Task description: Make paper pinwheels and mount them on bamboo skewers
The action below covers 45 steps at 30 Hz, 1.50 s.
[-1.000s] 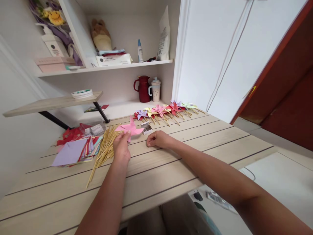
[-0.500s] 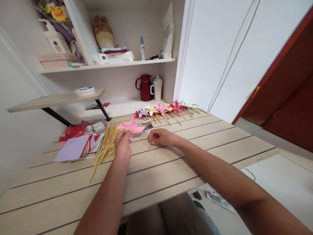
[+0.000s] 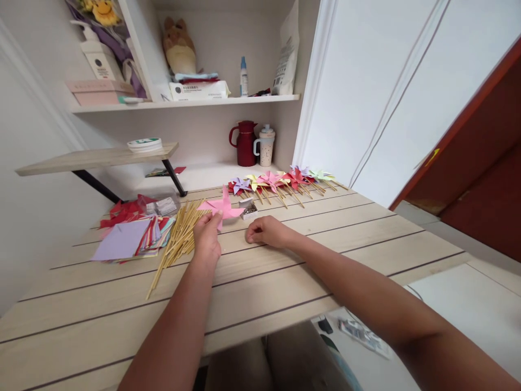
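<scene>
Between the thumb and fingers of my left hand point(image 3: 208, 234) is a pink paper pinwheel point(image 3: 222, 208), held up over the table. My right hand point(image 3: 266, 232) rests low at the tabletop with its fingers curled together; whatever is at the fingertips is hidden. Just behind it stands a small open box point(image 3: 249, 209) of tiny metal pins. To the left of my left hand lies a loose pile of thin wooden sticks point(image 3: 179, 236). Beyond that is a stack of coloured paper squares point(image 3: 122, 239).
Finished pinwheels on sticks point(image 3: 271, 182) lie in a row at the back of the table. Red paper pieces point(image 3: 126, 210) sit at the left under a small raised shelf point(image 3: 97, 157). A dark red jug point(image 3: 246, 144) and a cup point(image 3: 266, 146) stand behind.
My right hand has dropped slightly onto the table, over the spot where a tiny pin-like thing lay; that thing no longer shows. My left hand still holds the pink pinwheel. The camera view has shifted slightly.
</scene>
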{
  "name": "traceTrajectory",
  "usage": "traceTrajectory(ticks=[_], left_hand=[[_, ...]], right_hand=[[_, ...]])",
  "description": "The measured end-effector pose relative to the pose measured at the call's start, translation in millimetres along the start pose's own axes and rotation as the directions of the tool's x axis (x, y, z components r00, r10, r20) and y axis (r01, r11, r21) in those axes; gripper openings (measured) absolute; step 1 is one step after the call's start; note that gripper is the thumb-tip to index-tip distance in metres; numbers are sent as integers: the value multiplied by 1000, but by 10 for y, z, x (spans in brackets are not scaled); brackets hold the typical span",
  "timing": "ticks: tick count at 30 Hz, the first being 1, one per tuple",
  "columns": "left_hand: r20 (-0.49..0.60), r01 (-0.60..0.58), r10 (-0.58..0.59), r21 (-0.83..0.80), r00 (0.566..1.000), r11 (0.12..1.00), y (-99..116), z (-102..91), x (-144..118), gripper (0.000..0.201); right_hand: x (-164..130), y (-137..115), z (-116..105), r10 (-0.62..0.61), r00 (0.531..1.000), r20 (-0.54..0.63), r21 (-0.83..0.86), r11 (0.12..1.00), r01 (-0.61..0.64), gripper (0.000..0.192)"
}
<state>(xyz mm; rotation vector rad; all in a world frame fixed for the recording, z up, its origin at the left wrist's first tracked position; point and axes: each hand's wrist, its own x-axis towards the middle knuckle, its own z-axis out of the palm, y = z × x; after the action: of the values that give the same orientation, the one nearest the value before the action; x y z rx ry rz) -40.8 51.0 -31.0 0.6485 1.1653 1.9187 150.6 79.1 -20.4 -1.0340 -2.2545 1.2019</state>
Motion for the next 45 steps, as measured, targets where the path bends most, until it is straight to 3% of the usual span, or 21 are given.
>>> traceTrajectory(ticks=[5,10,24,31,38,45], left_hand=[[-7,18,-18,5,1000,1000,-3,7,8,32],[8,38,-38,-1,999,999,15,25,-19,30],[24,61,-61,-14,998,998,47,52,-44,24],[26,65,-65,-6,998,998,38,43,-41,23],[29,67,-66,-20,997,998,29,51,-49,25],[49,72,-71,-25,996,997,18,45,-51,26]], right_hand=[[10,-9,-53,68,997,34,-6,998,-67,10],[28,25,-90,21,991,135,36,999,-26,7],[33,86,-99,11,998,64,126,992,-19,12],[-31,124,-266,-5,974,226,140,990,-27,19],[5,161,-275,-68,937,342,146,989,18,22],[-30,110,-280,-64,927,370,142,990,12,18]])
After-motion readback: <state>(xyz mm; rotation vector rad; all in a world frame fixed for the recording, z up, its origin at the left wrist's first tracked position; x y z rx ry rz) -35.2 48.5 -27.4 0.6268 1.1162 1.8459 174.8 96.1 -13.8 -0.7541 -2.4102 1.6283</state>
